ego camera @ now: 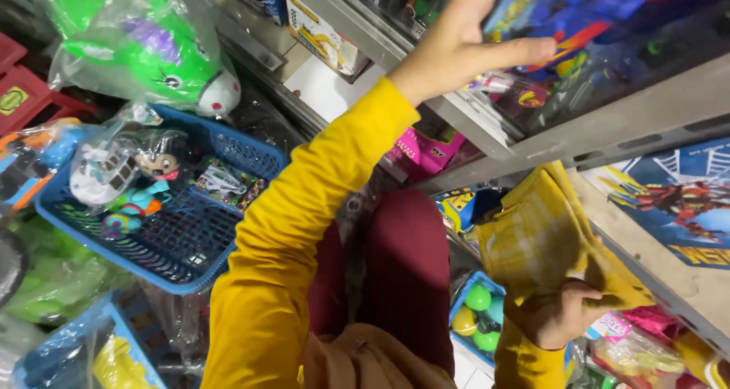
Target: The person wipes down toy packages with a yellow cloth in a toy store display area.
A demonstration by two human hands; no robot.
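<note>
My left hand [464, 35] is raised to the upper shelf, palm against a clear-wrapped toy package [601, 24] with blue and red colours, thumb stretched to the right; its fingertips are cut off by the top edge. Its arm wears a yellow sleeve [296, 229]. Lower right, my right hand [559, 313] is closed on a crumpled yellow cloth [544, 237] that hangs in front of the lower shelf. My dark red trousers [407, 267] show between the two arms.
A grey metal shelf rail [608, 123] crosses the upper right, boxed toys below it [677, 199]. A blue plastic basket [190, 244] with bagged toys sits left, a green bagged toy [144, 47] above it. A small blue bin of coloured balls [475, 313] lies at floor level.
</note>
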